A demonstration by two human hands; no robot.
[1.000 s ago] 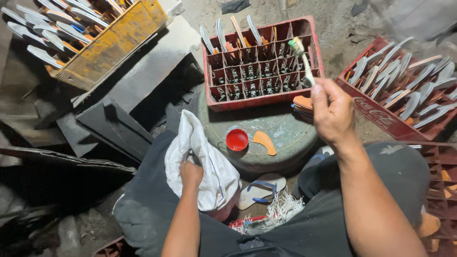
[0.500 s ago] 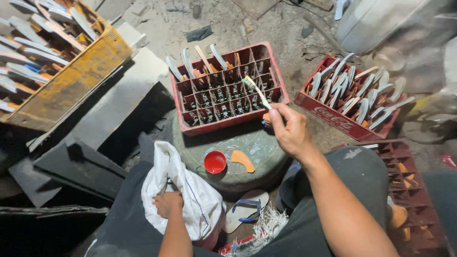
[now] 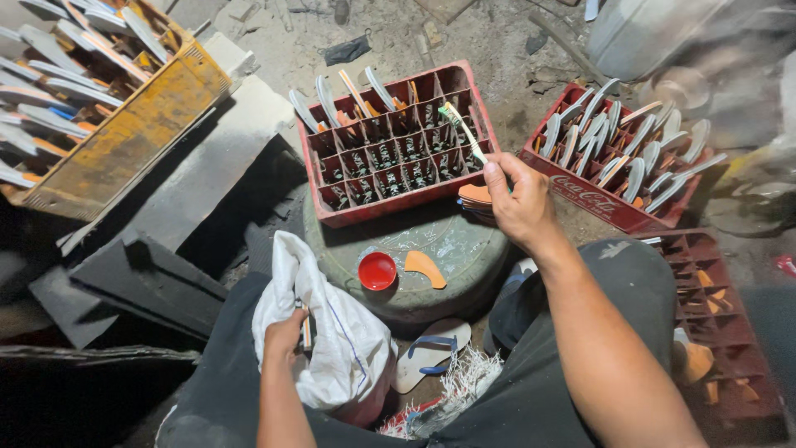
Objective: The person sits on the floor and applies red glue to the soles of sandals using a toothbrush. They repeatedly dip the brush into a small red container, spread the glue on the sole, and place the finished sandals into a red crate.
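A rough, floor-level workshop on bare dirt ground: red plastic compartment crates and a worn yellow wooden crate hold rows of flat sole-shaped pieces, with grey slabs and scraps lying about

free: round slab front | blocked: red crate behind

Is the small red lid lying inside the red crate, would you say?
No, the red lid lies on the round slab, in front of the crate.
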